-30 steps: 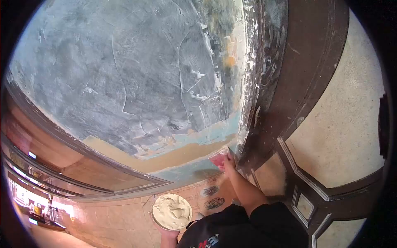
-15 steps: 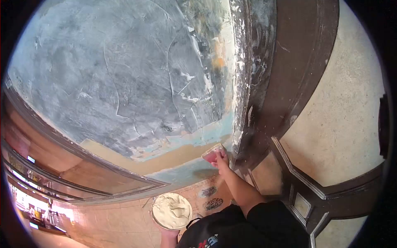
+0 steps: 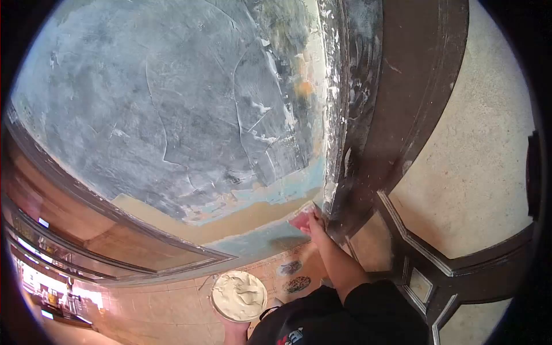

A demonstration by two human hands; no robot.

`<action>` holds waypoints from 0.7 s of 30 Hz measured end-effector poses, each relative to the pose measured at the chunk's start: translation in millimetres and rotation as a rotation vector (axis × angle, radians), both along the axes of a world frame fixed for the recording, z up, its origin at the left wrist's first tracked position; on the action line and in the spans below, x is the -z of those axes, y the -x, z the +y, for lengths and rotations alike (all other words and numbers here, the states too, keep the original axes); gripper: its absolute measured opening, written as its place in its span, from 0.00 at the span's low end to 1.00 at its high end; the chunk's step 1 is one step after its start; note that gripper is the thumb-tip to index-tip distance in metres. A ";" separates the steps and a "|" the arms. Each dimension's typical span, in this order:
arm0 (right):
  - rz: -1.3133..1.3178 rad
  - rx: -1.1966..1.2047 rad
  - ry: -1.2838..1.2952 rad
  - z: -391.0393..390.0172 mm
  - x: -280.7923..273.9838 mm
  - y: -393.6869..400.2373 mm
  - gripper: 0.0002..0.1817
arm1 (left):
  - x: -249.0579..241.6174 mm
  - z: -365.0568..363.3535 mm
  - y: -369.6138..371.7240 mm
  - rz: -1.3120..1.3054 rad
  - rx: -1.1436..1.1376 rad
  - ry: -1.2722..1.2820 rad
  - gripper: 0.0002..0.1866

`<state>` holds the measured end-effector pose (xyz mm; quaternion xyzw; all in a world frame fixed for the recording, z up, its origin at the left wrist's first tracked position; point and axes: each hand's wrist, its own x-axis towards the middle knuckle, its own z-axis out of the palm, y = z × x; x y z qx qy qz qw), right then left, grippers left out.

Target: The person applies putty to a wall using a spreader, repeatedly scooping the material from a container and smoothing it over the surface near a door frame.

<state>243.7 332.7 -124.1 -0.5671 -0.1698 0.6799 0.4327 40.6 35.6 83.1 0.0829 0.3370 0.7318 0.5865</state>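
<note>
At the left, the lower edge of a large wall panel is bordered by a dark wooden frame point(image 3: 63, 172), and most of the panel is covered by a streaky grey coat point(image 3: 195, 98), in which thin ridges and a few white flecks are left unlevelled. Beneath this coat a smooth tan band point(image 3: 230, 225) is seen, and under it a pale blue strip point(image 3: 259, 241) is left exposed; from this, the broad field is judged to be largely covered and the lower border only partly. Low in front of the body, a round container point(image 3: 213, 299) is supported from below by the left hand point(image 3: 233, 325), whose fingers are mostly hidden, so their exact spread cannot be told. The container is well filled with creamy paste point(image 3: 238, 294), so plenty is judged to be left for use. Farther right, a reddish scraper point(image 3: 300, 219) is pinched between the thumb and fingers of the right hand point(image 3: 315, 223) and is held at the blue strip, near the panel's lower right corner; whether its pale edge is pressed flat cannot be told. Beside it, upright dark trim point(image 3: 335, 103) is marked by rough white smears, which are not cleaned off.
</note>
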 end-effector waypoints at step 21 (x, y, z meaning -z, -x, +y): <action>-0.067 0.031 -0.144 -41.1 -20.1 -3.3 0.21 | 23.3 -10.4 4.3 0.070 0.011 -0.016 0.42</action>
